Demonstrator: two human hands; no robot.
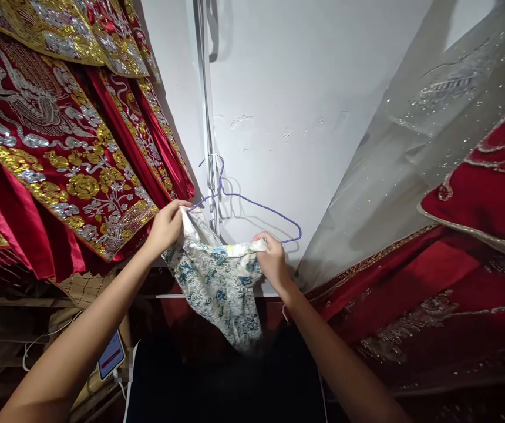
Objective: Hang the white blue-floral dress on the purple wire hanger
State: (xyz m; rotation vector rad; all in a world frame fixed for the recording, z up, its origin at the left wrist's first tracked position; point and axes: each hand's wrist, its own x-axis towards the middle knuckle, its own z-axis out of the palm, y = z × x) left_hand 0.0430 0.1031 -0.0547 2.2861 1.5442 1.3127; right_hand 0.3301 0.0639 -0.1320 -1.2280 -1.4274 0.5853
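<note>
A purple wire hanger (252, 202) hangs from a metal fitting (212, 176) on the white wall. Below it droops a pale garment with a blue-green floral print (221, 285). My left hand (167, 226) pinches the garment's upper left edge, right by the hanger's left arm. My right hand (272, 258) grips the garment's upper right edge, just under the hanger's right arm. Both hands are closed on the cloth.
Red garments with gold and silver embroidery (54, 147) hang at the left. A grey sequinned veil (411, 153) and more red embroidered fabric (490, 188) hang at the right. A small device with a screen (111, 355) sits at the lower left.
</note>
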